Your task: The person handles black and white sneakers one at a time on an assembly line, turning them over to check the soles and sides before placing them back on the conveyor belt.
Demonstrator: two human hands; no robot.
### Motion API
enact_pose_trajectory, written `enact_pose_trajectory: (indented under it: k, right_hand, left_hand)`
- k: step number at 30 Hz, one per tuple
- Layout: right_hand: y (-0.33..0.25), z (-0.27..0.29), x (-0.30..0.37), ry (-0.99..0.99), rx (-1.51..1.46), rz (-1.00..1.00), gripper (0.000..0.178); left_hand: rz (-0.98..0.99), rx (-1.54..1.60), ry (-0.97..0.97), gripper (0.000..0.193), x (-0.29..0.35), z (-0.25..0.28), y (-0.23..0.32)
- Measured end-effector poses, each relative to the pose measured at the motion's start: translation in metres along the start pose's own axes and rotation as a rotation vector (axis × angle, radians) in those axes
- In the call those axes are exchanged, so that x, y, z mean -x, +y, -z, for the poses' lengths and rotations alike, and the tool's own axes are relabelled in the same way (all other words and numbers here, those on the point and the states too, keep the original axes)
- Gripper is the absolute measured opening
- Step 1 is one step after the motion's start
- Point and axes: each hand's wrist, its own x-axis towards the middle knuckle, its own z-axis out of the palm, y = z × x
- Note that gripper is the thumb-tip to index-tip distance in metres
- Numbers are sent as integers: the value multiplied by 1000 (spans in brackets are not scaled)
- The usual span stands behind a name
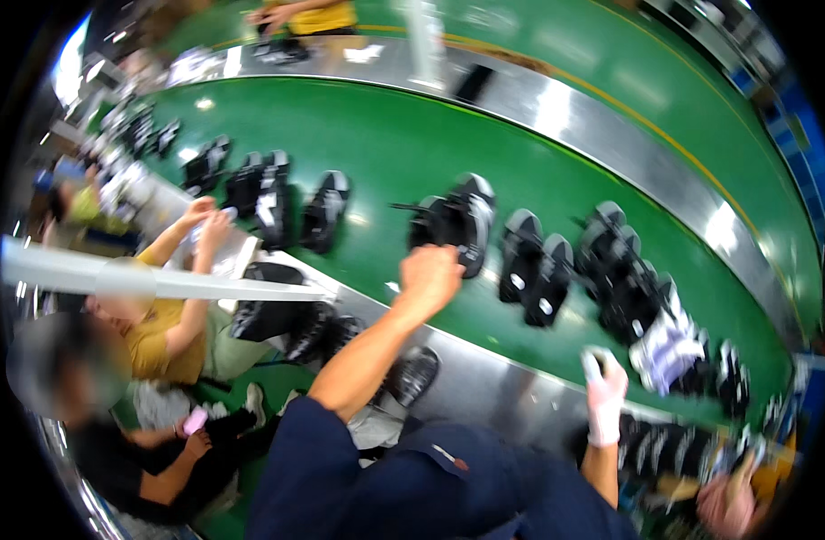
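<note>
Pretty bright overall, but motion blur smears everything, even the left grip (432, 277). Nasty white glare off the metal bench (601, 139) up and right of it. Black shoes (475, 216) right beside it lose detail. Blown-out light far upper left of it, fisheye edges bending into black.

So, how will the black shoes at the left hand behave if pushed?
The black shoes by the left hand would probably slide rather than roll, being long in outline; the glossy green surface may help. The thin dark strap sticking out could flop.
</note>
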Motion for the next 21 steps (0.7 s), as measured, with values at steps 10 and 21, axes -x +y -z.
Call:
enact_pose_trajectory:
  k: [10, 21]
  right_hand:
    - [5, 26, 113, -336, -140, -208, 42]
    - [106, 58, 225, 340, 147, -170, 38]
  left_hand:
    - [-403, -9, -313, 25, 207, 17, 140]
    - [-325, 137, -352, 55, 295, -101, 126]
